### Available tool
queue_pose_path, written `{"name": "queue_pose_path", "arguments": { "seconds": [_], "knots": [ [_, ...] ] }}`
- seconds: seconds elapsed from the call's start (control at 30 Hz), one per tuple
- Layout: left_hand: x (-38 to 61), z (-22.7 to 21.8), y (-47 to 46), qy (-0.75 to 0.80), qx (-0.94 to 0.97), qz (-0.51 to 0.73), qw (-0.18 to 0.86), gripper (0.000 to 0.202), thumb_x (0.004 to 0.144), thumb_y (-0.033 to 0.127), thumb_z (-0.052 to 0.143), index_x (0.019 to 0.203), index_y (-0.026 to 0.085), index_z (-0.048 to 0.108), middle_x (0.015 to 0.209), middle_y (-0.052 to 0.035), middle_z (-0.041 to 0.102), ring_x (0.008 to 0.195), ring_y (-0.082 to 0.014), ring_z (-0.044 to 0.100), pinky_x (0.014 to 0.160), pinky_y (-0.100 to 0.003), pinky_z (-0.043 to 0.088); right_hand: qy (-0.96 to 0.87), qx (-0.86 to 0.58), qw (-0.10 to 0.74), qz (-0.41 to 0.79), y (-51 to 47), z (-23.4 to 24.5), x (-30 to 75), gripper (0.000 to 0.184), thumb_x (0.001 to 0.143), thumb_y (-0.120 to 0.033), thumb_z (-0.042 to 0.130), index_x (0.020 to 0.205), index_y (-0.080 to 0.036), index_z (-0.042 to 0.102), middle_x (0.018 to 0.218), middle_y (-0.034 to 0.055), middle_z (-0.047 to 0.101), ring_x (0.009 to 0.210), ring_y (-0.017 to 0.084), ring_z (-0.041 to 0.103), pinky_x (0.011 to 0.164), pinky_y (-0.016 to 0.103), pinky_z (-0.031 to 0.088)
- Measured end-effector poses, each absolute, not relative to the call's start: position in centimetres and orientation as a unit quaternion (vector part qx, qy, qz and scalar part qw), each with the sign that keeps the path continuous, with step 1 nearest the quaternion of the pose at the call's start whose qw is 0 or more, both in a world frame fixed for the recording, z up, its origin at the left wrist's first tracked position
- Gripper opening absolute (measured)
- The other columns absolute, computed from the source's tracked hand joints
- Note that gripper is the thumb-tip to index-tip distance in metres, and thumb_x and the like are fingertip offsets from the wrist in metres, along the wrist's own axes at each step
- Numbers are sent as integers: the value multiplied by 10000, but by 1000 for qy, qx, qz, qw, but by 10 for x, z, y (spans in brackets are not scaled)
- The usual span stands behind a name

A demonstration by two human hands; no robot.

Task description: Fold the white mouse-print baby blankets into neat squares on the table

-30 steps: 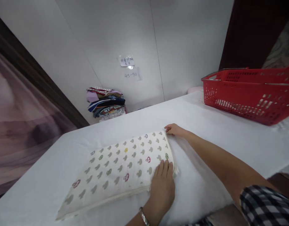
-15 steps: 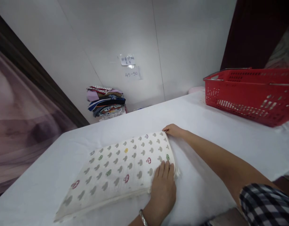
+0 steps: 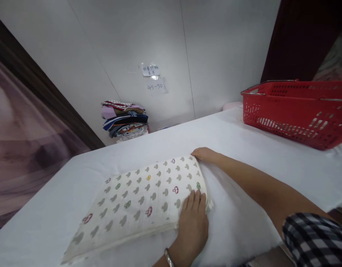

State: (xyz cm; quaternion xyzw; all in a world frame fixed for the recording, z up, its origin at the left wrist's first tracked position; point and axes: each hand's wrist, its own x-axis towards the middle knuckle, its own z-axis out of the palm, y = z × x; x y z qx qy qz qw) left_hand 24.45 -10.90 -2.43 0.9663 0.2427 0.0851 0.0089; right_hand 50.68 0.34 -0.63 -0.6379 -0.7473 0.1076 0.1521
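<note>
A folded white cloth (image 3: 143,196) printed with grey and coloured mushrooms lies on the white-covered table (image 3: 232,211). Its layers show along the near and right edges. My left hand (image 3: 193,220), with a silver bracelet at the wrist, rests flat on the cloth's near right corner, fingers stretched out. At the far right corner, my right hand (image 3: 205,154) pinches the cloth's edge between thumb and fingers. The thumb is mostly hidden.
A red plastic basket (image 3: 293,111) with metal handles stands at the table's right. Beyond the far edge is a stack of folded fabrics (image 3: 124,118) by the white wall, below handwritten paper notes (image 3: 154,87). Sheer pink curtain (image 3: 28,148) hangs at left.
Almost nothing differs. My right hand has shifted very slightly left at the cloth's far corner; my left hand stays flat in the same place.
</note>
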Motion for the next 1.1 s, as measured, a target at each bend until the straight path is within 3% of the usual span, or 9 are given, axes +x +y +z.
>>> {"name": "queue_pose_path", "arguments": {
  "seconds": [0.23,0.4,0.6,0.7,0.83,0.93,1.03,1.1],
  "knots": [
    [244,-25,-109,245,965,89,13,517,804,162,394,1316,101,435,1371,-107,442,1280,-249,371,1029,-405,355,-735,-664,127,59,-7,-8,524,259,838,-119,401,983,-160,611,1056,110,597,1008,210,525,809,276,372],
    [244,-28,-109,245,965,95,10,534,793,139,391,1324,98,425,1366,-116,446,1277,-245,377,1024,-417,362,-720,-680,124,60,-17,-16,530,285,813,-75,400,976,-171,612,1049,106,590,1033,210,500,800,274,375],
    [243,-31,-110,237,966,102,5,560,777,128,401,1337,122,409,1392,-111,412,1294,-258,347,1026,-442,351,-681,-705,173,94,-18,-19,530,337,804,-105,425,1048,-209,633,1090,71,610,1060,199,508,848,276,386],
    [244,-30,-110,225,969,104,-6,548,779,112,392,1326,117,423,1405,-101,396,1315,-252,310,1050,-437,321,-625,-743,215,105,-19,-21,527,401,832,-105,355,1151,-164,591,1128,85,610,1024,188,545,868,283,398],
    [246,-34,-107,207,973,102,-13,531,805,127,379,1336,123,409,1419,-87,377,1321,-245,299,1072,-431,284,-580,-766,251,117,-26,-25,511,430,905,-237,291,1257,-115,505,1135,108,617,988,193,578,846,292,428],
    [247,-42,-107,207,972,104,-20,504,837,155,364,1338,119,402,1414,-88,385,1317,-240,305,1071,-424,281,-603,-748,244,131,-31,-21,495,391,876,-329,415,1203,-165,551,1140,85,620,991,198,576,854,285,424],
    [247,-46,-110,209,971,111,-29,473,879,211,337,1337,112,398,1406,-93,396,1306,-238,321,1067,-409,279,-627,-736,223,122,-32,-7,477,381,824,-307,497,1152,-127,571,1201,146,572,1118,268,498,947,366,357],
    [247,-45,-113,209,971,114,-37,464,898,234,306,1337,112,394,1401,-93,404,1300,-239,327,1066,-405,270,-649,-724,219,76,-30,2,461,446,848,-321,449,1227,-93,504,1335,184,445,1266,307,337,1022,435,254]
  ]
}}
